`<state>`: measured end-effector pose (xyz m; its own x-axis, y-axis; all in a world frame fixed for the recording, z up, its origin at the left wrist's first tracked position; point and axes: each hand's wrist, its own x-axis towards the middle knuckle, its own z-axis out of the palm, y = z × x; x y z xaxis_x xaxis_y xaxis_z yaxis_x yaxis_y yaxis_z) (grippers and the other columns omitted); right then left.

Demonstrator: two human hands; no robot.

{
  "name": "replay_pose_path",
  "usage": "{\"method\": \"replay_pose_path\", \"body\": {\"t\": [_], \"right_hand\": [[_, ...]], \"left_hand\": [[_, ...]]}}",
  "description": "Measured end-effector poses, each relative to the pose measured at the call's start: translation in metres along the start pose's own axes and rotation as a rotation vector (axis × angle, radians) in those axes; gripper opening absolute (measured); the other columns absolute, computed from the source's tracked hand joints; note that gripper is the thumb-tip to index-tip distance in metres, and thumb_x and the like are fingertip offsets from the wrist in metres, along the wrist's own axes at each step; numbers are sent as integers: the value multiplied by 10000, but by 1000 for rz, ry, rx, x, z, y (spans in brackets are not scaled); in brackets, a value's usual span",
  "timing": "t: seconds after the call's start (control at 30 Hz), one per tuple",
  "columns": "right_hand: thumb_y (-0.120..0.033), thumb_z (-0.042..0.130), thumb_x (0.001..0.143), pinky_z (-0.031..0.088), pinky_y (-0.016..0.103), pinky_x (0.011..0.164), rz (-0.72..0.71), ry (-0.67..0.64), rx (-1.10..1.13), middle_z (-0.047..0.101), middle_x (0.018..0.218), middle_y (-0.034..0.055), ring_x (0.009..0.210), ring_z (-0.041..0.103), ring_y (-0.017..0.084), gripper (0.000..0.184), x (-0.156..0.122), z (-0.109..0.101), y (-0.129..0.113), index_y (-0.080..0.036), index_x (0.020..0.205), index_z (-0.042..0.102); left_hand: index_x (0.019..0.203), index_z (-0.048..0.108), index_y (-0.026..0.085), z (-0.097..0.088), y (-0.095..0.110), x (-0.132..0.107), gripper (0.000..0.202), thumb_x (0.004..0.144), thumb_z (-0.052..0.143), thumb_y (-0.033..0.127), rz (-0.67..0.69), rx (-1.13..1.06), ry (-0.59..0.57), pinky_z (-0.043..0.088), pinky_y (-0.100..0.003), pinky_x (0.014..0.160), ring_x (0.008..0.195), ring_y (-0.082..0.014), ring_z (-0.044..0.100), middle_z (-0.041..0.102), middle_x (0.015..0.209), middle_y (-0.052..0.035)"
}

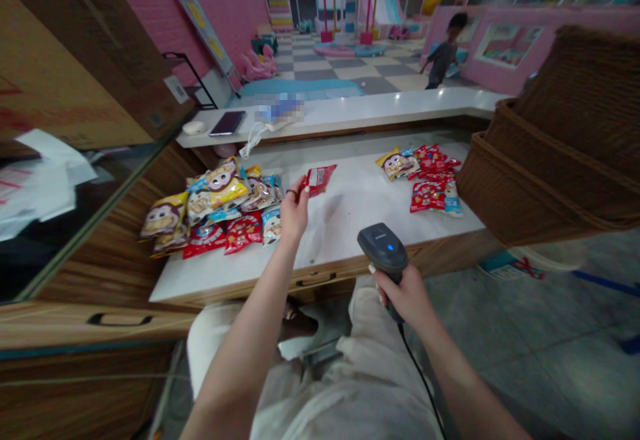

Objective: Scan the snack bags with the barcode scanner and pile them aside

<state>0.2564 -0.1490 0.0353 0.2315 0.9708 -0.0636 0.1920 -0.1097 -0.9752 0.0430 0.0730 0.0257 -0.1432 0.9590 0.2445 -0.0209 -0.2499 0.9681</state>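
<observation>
Counter [350, 227], roughly fifteen snack packets [225, 210], one scanner [384, 248]

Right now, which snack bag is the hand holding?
The small red packet pinched by the left hand; the other packets lie in two piles on the white counter.

A long white stone-topped counter [360, 213] with a wood-grain front edge runs across the view. On it lie two loose spreads of glossy snack packets in yellow, red and pale blue, some printed with a cartoon monkey face: a larger overlapping heap [215, 210] toward the left and a smaller heap [425, 180] toward the right, well apart. Behind, a higher white ledge [380, 110] carries a dark flat tablet [227, 123], a small white oval object [194, 127] and a blurred package [280, 110] trailing a white plastic strap [254, 140].
</observation>
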Motion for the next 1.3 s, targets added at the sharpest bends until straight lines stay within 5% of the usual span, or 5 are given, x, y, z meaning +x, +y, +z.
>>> {"method": "replay_pose_path", "body": {"t": [0.13,0.37,0.73,1.0,1.3], "right_hand": [[-532,767,819,488,284,467,7,32,-6,621,447,2,383,583,178,366,1,-5,3,-263,621,617],[-562,775,832,498,281,453,29,44,7,599,411,-4,360,576,180,415,6,-19,14,-275,603,583],[-562,755,853,561,334,558,33,296,-14,720,530,65,492,698,249,397,53,-107,42,-233,636,708],[-415,779,848,502,586,1236,-272,455,-256,810,1407,186,1402,687,424,441,114,-157,67,-187,1217,861],[-432,762,865,300,642,1386,-243,279,-349,658,1669,104,1659,446,432,537,154,-158,72,-256,1366,846]], "left_hand": [[1310,748,148,-21,10,39,353,970,656,133,200,615,-58,366,-562,1351,1449,-333,626,755,1466,-145],[1256,739,110,1,-10,48,395,861,739,120,217,740,-210,387,-611,1330,1453,-411,624,751,1431,-218],[1536,690,192,213,-18,69,563,973,684,218,535,505,-716,379,-501,1363,1522,-336,587,664,1597,-171],[1641,619,329,370,-6,89,597,1055,637,438,637,929,-966,0,-865,1326,1748,-523,126,291,1892,-83],[1688,552,384,395,-22,79,696,1052,539,665,411,1142,-1081,161,-965,1239,1712,-591,154,184,1923,-48]]}}
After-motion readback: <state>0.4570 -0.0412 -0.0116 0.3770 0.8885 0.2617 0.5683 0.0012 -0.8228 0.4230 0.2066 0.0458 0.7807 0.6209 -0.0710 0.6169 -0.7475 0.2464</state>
